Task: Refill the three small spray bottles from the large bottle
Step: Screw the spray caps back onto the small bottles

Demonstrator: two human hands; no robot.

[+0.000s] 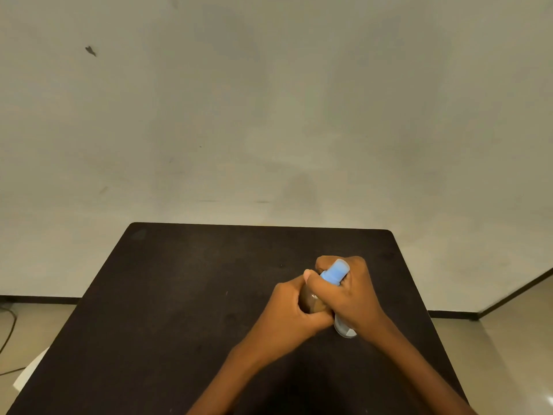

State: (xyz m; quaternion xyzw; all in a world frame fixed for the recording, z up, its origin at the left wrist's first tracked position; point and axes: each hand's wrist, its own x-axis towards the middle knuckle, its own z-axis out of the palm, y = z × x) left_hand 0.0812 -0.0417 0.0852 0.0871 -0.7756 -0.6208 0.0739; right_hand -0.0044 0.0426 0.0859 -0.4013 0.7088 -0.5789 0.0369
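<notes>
Two bare forearms come in from the bottom edge and meet over one dark brown, round-cornered table (pixel 179 295). Both hands sit together right of the table's centre, touching each other.

The right hand (pixel 356 298) has its fingers curled tight round one pale grey translucent bottle (pixel 346 331). The bottle's base shows under the heel of that hand, at or just above the tabletop. Its single light blue cap (pixel 336 271) pokes up between the fingers, tilted away from the camera.

The left hand (pixel 284 316) is clamped, fingers wrapped and thumb up, on one dark brown rounded object (pixel 311 304) with a small glint on it. It lies just beside the bottle; what it is cannot be told.

Only one bottle is plainly in sight; no other can be made out.

Behind the table stands a plain beige wall with one dark mark (pixel 90 50). On the floor at the left lie one thin cable (pixel 9 324) and one white shape (pixel 30 372).
</notes>
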